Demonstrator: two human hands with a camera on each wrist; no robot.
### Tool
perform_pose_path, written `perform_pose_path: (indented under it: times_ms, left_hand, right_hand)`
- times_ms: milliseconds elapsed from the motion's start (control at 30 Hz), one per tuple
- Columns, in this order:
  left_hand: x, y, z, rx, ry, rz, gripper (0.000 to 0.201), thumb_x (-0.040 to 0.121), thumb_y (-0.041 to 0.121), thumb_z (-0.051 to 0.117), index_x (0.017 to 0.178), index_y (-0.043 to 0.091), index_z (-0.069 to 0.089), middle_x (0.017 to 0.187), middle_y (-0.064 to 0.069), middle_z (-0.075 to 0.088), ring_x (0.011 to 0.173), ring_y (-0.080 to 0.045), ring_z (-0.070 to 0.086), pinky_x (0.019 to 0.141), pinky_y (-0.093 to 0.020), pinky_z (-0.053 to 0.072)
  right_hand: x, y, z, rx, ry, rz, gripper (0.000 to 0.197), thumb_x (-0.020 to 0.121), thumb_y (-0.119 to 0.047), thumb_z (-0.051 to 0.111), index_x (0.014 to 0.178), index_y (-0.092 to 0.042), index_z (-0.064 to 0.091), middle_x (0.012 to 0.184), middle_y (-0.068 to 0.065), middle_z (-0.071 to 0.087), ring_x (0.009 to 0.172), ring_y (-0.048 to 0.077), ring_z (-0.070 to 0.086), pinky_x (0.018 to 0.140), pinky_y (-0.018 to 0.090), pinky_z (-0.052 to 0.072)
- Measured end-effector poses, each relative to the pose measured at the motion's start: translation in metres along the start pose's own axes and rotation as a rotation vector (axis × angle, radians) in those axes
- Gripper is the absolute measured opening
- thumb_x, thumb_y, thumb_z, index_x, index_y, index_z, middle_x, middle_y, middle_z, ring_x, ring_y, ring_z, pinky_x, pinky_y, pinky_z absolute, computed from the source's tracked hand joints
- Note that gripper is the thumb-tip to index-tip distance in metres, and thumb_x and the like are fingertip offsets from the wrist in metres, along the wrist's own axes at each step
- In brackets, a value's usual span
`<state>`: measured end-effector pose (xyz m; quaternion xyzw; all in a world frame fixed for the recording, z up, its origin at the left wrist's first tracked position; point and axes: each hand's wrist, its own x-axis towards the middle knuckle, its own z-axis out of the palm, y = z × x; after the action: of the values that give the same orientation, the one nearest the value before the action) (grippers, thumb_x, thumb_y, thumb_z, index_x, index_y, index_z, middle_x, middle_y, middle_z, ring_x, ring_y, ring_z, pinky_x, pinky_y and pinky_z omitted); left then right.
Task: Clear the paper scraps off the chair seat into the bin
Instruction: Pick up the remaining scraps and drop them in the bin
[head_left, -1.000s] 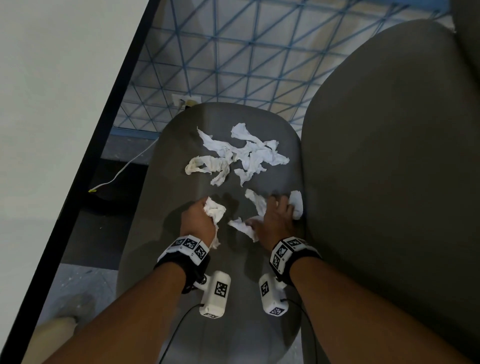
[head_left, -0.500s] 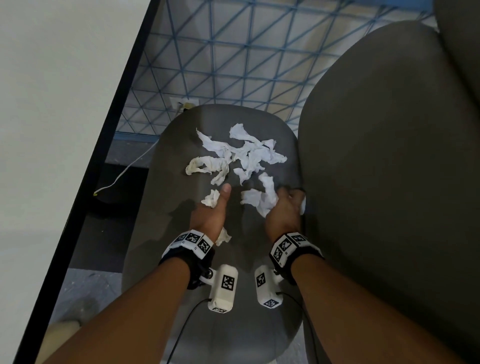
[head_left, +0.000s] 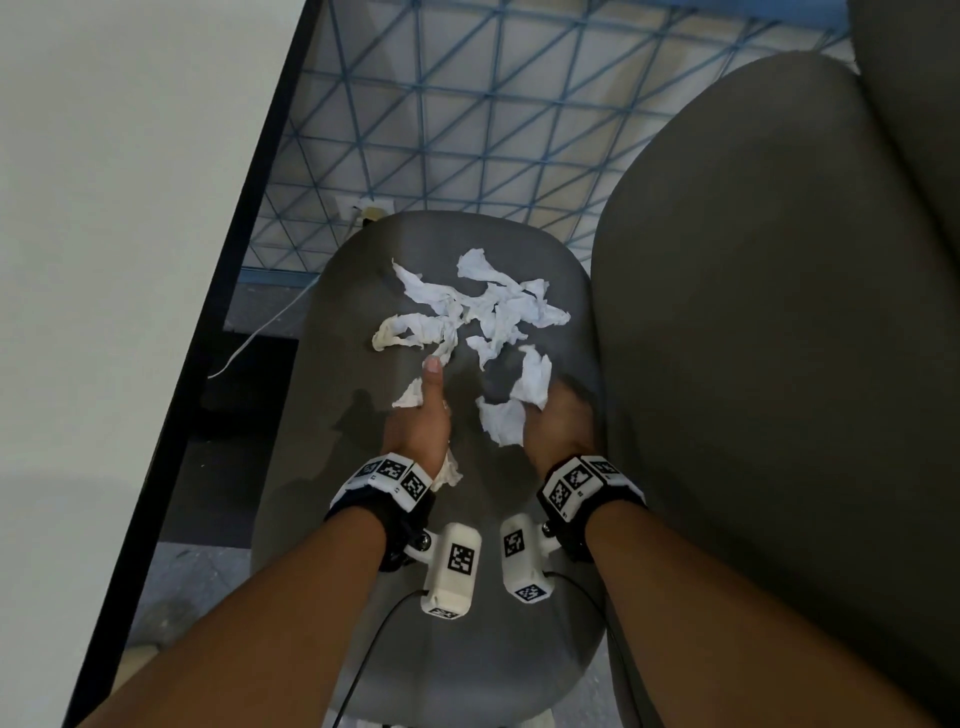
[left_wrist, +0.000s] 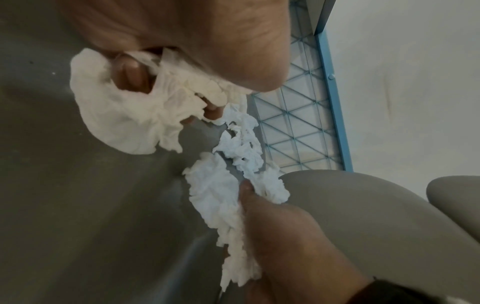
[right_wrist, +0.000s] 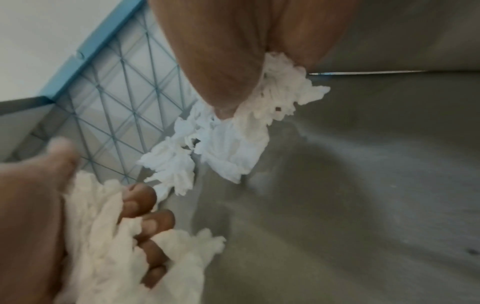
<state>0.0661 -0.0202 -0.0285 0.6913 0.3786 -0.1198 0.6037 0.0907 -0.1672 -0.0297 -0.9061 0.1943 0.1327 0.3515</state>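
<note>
Several white crumpled paper scraps (head_left: 483, 317) lie loose in the middle of the grey chair seat (head_left: 415, 649). My left hand (head_left: 418, 415) sits just short of them, fingers curled round a wad of scraps (left_wrist: 124, 115), and its thumb stretches forward to the nearest loose piece. My right hand (head_left: 558, 423) is beside it on the right and grips a bunch of scraps (head_left: 530, 387) that trails down onto the seat. In the right wrist view the left hand's fingers (right_wrist: 145, 207) are wrapped over its wad (right_wrist: 103, 236). Both palms are hidden from the head view.
A second grey padded seat (head_left: 779, 364) butts against the right side. A white tabletop (head_left: 104, 260) with a black edge runs along the left. Behind the seat stands a blue lattice panel (head_left: 467, 130) with a wall socket (head_left: 363, 210), and a white cable (head_left: 260, 332) lies on the floor.
Both hands have slid forward towards the loose pile. The right hand has gathered the pieces that lay by it, and the left thumb now reaches out to the nearest scrap.
</note>
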Motion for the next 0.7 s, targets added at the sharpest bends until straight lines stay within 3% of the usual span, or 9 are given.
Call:
perform_pose_path:
  times_ms: [33,100,133,167,267,333,467,600,700]
  left_hand:
    - [0.000,0.004,0.000,-0.032,0.030,0.009,0.085,0.084,0.082,0.033,0.092,0.009,0.075,0.101,-0.015,0.074,0.098,-0.031,0.069,0.093,-0.034,0.048]
    - [0.003,0.014,-0.002,-0.101,0.076,0.058,0.067,0.093,0.065,0.040,0.097,0.007,0.073,0.102,-0.010,0.074,0.099,-0.028,0.068,0.097,-0.027,0.048]
    - [0.001,0.020,-0.005,-0.094,0.082,0.082,0.054,0.098,0.053,0.043,0.098,0.007,0.071,0.096,-0.007,0.072,0.092,-0.023,0.068,0.091,-0.017,0.048]
    - [-0.003,0.027,-0.009,-0.077,0.080,0.097,0.041,0.101,0.041,0.046,0.093,0.008,0.068,0.086,-0.004,0.069,0.082,-0.019,0.065,0.078,-0.009,0.047]
    - [-0.019,0.040,-0.023,-0.062,0.079,0.148,0.021,0.097,0.022,0.056,0.081,0.016,0.068,0.080,-0.003,0.065,0.080,-0.023,0.063,0.064,-0.020,0.047]
    - [-0.037,0.044,-0.034,-0.114,0.053,0.198,0.015,0.096,0.014,0.056,0.087,0.017,0.068,0.079,-0.006,0.064,0.075,-0.022,0.060,0.057,-0.023,0.049]
    - [-0.079,0.042,-0.055,-0.217,-0.008,0.336,0.023,0.096,-0.002,0.047,0.098,0.007,0.069,0.068,-0.008,0.060,0.065,-0.025,0.057,0.071,-0.037,0.049]
    - [-0.123,0.045,-0.080,-0.270,0.070,0.408,0.023,0.099,0.008,0.052,0.094,0.008,0.075,0.059,0.002,0.061,0.063,-0.022,0.061,0.071,-0.037,0.055]
    - [-0.159,0.050,-0.106,-0.266,0.140,0.419,0.031,0.100,0.022,0.054,0.083,0.009,0.075,0.058,0.006,0.063,0.063,-0.020,0.062,0.077,-0.045,0.057]
  right_hand:
    - [-0.003,-0.009,-0.005,0.038,0.010,-0.014,0.031,0.095,-0.029,0.064,0.114,-0.006,0.070,0.116,0.018,0.072,0.110,0.036,0.067,0.092,0.036,0.053]
    - [-0.012,-0.029,-0.016,0.112,0.012,0.028,0.057,0.091,-0.061,0.058,0.105,-0.008,0.074,0.105,0.014,0.075,0.101,0.033,0.069,0.085,0.034,0.054]
    - [-0.016,-0.038,-0.022,0.157,0.010,0.067,0.068,0.089,-0.071,0.050,0.103,-0.008,0.074,0.101,0.010,0.073,0.097,0.030,0.068,0.083,0.032,0.051]
    - [-0.019,-0.046,-0.029,0.202,0.012,0.091,0.073,0.091,-0.074,0.042,0.102,-0.008,0.073,0.098,0.009,0.070,0.094,0.028,0.065,0.084,0.031,0.048]
    - [-0.029,-0.065,-0.045,0.304,0.021,0.099,0.067,0.101,-0.061,0.031,0.096,-0.007,0.070,0.095,0.019,0.066,0.092,0.032,0.062,0.086,0.032,0.045]
    - [-0.034,-0.070,-0.053,0.360,0.057,0.046,0.052,0.099,-0.048,0.045,0.096,-0.004,0.072,0.100,0.016,0.073,0.096,0.033,0.067,0.087,0.033,0.049]
    - [-0.065,-0.078,-0.070,0.424,0.032,-0.077,0.028,0.092,-0.035,0.067,0.077,-0.011,0.068,0.069,-0.002,0.064,0.072,0.021,0.061,0.072,0.027,0.045]
    - [-0.104,-0.091,-0.084,0.395,-0.034,-0.214,0.035,0.089,-0.031,0.070,0.063,-0.007,0.064,0.049,-0.007,0.056,0.053,0.018,0.050,0.061,0.035,0.048]
    - [-0.144,-0.114,-0.091,0.421,-0.115,-0.342,0.021,0.093,-0.018,0.065,0.074,-0.014,0.073,0.060,-0.006,0.065,0.056,0.010,0.056,0.059,0.026,0.049]
